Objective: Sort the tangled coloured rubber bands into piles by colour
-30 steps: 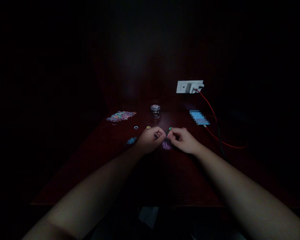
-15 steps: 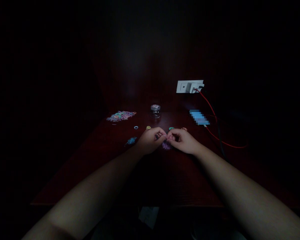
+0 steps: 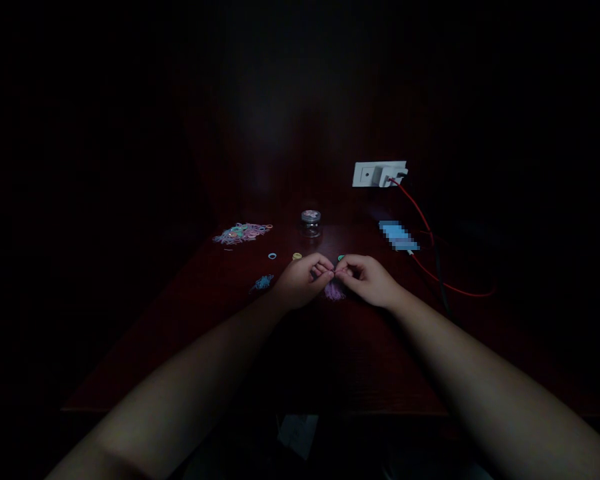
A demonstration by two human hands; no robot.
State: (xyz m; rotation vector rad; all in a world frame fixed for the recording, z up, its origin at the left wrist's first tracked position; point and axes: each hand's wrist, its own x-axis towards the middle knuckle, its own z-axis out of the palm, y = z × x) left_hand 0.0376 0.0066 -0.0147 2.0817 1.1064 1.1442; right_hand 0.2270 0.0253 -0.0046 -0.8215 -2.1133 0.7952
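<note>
Both pinched, left hand (image 3: 304,280) and right hand (image 3: 367,280) meet (gripping what, I can't tell from here), more purple bundle (image 3: 335,291) now showing nearer me, so fingerwork continues.

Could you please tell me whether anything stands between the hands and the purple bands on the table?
Nothing visible does: the left hand and the right hand are close together, right by the purple bands. The blue bands lie off to the left, out of the way.

dark-red table (image 3: 330,373) | mixed band pile (image 3: 243,233) | blue bands (image 3: 263,283) | purple bands (image 3: 335,291) | clear jar (image 3: 311,225) | phone (image 3: 399,236)
</note>
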